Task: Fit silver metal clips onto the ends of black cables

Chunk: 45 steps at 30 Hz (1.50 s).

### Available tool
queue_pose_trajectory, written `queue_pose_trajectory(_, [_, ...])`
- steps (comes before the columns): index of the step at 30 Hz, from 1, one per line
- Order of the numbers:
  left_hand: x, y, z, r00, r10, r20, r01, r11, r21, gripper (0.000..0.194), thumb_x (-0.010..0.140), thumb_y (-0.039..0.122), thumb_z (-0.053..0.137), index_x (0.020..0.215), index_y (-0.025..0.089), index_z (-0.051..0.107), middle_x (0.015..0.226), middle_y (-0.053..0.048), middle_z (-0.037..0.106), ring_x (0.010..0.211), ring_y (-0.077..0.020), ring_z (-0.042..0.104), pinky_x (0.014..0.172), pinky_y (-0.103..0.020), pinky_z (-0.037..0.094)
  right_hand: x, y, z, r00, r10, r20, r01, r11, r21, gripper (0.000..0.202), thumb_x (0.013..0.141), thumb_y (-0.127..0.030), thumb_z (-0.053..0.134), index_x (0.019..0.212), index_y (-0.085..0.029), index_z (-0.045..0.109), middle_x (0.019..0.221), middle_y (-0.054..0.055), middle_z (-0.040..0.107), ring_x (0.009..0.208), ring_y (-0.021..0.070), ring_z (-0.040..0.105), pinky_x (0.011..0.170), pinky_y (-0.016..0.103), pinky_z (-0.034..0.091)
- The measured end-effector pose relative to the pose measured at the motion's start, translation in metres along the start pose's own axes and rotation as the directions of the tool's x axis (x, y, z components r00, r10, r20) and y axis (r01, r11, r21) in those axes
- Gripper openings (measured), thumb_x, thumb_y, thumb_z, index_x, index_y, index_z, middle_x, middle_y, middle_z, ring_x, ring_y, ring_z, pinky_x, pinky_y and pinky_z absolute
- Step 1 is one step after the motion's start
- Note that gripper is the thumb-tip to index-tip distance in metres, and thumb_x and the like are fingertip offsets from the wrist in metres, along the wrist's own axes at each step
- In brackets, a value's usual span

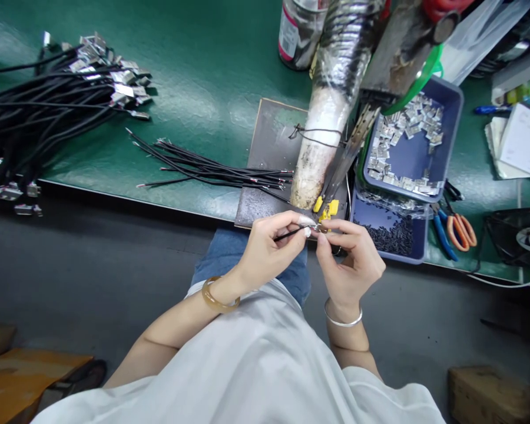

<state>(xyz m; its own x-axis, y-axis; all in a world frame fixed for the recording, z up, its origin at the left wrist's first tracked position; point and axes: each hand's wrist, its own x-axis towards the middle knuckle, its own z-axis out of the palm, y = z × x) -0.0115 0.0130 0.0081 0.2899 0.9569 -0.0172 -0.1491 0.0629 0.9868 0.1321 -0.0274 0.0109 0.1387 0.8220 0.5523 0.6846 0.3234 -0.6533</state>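
Observation:
My left hand (276, 244) pinches a short black cable (287, 235) close to its end, just in front of the bench edge. Against that end, the thumb and fingers of my right hand (348, 253) close on a small metal connector (318, 227). Whether the wires and connector are joined cannot be made out. Right behind my fingertips are yellow-tipped metal prongs (328, 207) under a white, plastic-wrapped duct (320, 123). A bundle of loose black cables (212, 168) with stripped ends lies left of the duct, partly on a dark board (269, 141).
Finished-looking cables with metal ends (70, 94) are heaped at left. A blue bin of metal connectors (453, 126) sits above a bin of small black pieces (417, 256). Pliers (444, 235), orange-handled scissors (461, 231), a jar (298, 35) and a fan-like device (523, 238) stand around.

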Motion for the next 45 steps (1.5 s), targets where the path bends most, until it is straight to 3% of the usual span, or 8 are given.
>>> queue_pose_trajectory(7, [-0.004,0.002,-0.005,0.991,-0.117,0.066,0.121,0.991,-0.055,0.006,0.080,0.018,0.064,0.079,0.012,0.066,0.057,0.004,0.055,0.051,-0.0054,0.045,0.050,-0.017,0.037,-0.014,0.002,-0.010,0.976,0.154,-0.154,-0.148,0.988,0.049,0.008,0.092,-0.019,0.066,0.098,-0.024,0.065,0.078,-0.003,0.072,0.053,0.0088,0.063,0.048,0.021,0.048])
queue_pose_trajectory(13, [-0.009,-0.002,-0.005,0.984,-0.138,0.116,0.152,0.982,-0.116,0.008,0.081,0.021,0.068,0.083,0.013,0.066,0.067,0.001,0.062,0.060,-0.0082,0.055,0.060,-0.019,0.047,-0.012,-0.001,-0.009,0.989,-0.053,0.139,0.089,0.960,-0.265,0.014,0.088,-0.024,0.073,0.101,-0.023,0.069,0.057,-0.008,0.059,0.044,0.0059,0.051,0.053,0.020,0.045])
queue_pose_trajectory(18, [-0.013,-0.005,-0.013,0.961,-0.169,0.218,0.214,0.955,-0.205,0.013,0.082,0.024,0.073,0.089,0.013,0.070,0.074,-0.002,0.068,0.067,-0.0103,0.062,0.066,-0.021,0.051,-0.010,-0.006,-0.014,0.958,0.218,0.185,-0.231,0.972,0.053,0.011,0.094,-0.026,0.063,0.084,-0.023,0.066,0.055,-0.006,0.055,0.042,0.0075,0.048,0.042,0.022,0.036])
queue_pose_trajectory(24, [-0.012,-0.010,-0.018,0.896,-0.263,0.358,0.394,0.842,-0.369,0.025,0.077,0.035,0.083,0.084,0.014,0.072,0.064,0.001,0.064,0.058,-0.0074,0.056,0.059,-0.019,0.047,0.013,0.025,-0.050,0.948,0.302,-0.095,-0.314,0.938,-0.147,0.018,0.092,-0.037,0.066,0.088,-0.020,0.072,0.059,-0.003,0.060,0.049,0.0104,0.053,0.049,0.025,0.038])
queue_pose_trajectory(30, [-0.007,-0.004,-0.007,0.881,-0.295,0.371,0.421,0.845,-0.329,0.028,0.068,0.034,0.089,0.074,0.012,0.072,0.067,-0.002,0.067,0.060,-0.0076,0.057,0.059,-0.019,0.046,0.051,0.085,-0.058,0.899,0.313,0.305,-0.180,0.901,-0.395,0.014,0.084,-0.032,0.068,0.087,-0.020,0.074,0.083,0.002,0.074,0.056,0.0106,0.051,0.060,0.028,0.040])
queue_pose_trajectory(36, [-0.005,-0.005,-0.005,0.906,-0.254,0.340,0.354,0.894,-0.275,0.030,0.068,0.036,0.088,0.071,0.012,0.070,0.067,-0.002,0.066,0.061,-0.0084,0.057,0.060,-0.020,0.047,0.062,0.088,-0.061,0.796,0.350,0.494,-0.148,0.904,-0.401,0.012,0.081,-0.029,0.065,0.079,-0.019,0.069,0.070,0.000,0.069,0.048,0.0083,0.042,0.053,0.026,0.032])
queue_pose_trajectory(40, [-0.005,-0.009,-0.007,0.926,-0.251,0.282,0.324,0.912,-0.251,0.028,0.070,0.034,0.086,0.072,0.012,0.068,0.065,-0.001,0.064,0.058,-0.0072,0.054,0.058,-0.019,0.045,0.049,0.078,-0.063,0.860,0.395,0.322,-0.277,0.893,-0.355,0.006,0.080,-0.024,0.065,0.076,-0.020,0.064,0.067,-0.002,0.065,0.045,0.0071,0.038,0.049,0.026,0.028])
queue_pose_trajectory(45, [-0.005,-0.008,-0.002,0.961,-0.207,0.182,0.246,0.943,-0.223,0.018,0.078,0.028,0.076,0.081,0.012,0.070,0.063,0.001,0.061,0.056,-0.0061,0.051,0.054,-0.017,0.041,0.019,0.038,-0.056,0.915,0.400,-0.049,-0.394,0.914,0.100,0.004,0.087,-0.025,0.069,0.085,-0.023,0.065,0.083,0.001,0.071,0.071,0.0146,0.065,0.057,0.025,0.044])
